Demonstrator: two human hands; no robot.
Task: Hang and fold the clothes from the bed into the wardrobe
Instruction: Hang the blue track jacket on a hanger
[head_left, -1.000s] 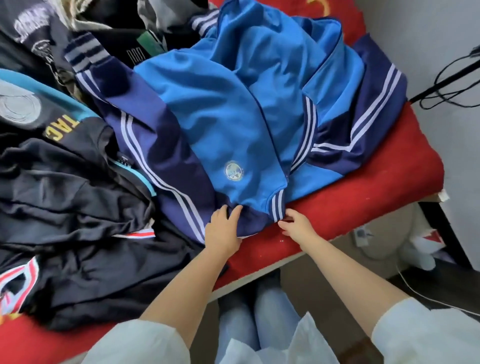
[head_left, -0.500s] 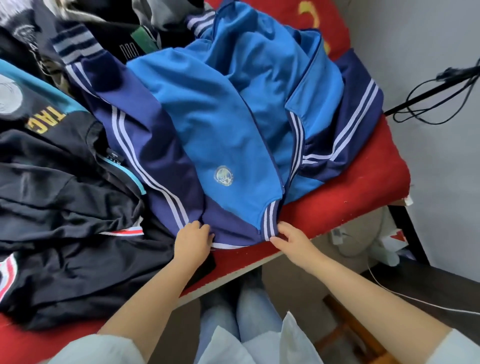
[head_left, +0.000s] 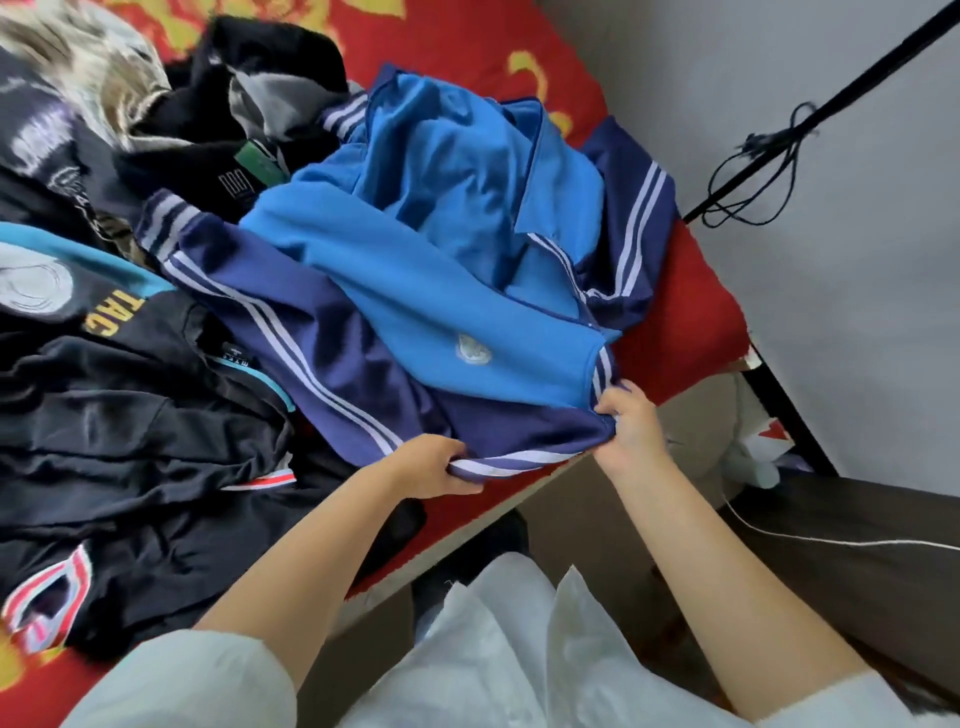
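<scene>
At the far left of the bed (head_left: 670, 317), with its red cover, lies a heap of black clothes (head_left: 130, 415), flat and overlapping, one showing yellow letters and a pale round print. To their right, nearer the bed's corner, sprawls the blue jacket (head_left: 415, 280), bright blue in the body, navy with white stripes along the sleeves and hem, its front rumpled and partly folded over itself. The left hand (head_left: 434, 467) curls its fingers around the striped hem near the bed's edge, thumb under the cloth; the right hand (head_left: 631, 426) pinches the hem's other corner just beside the zip edge, though which fingers carry the grip is blurred. This looks like the pick-up step for one garment, with the rest of the pile untouched. The next move probably calls for lifting both corners together and shaking the jacket free of the dark clothes before it is hung or folded. On the right, black cables (head_left: 748, 171) hang by the grey wall.
</scene>
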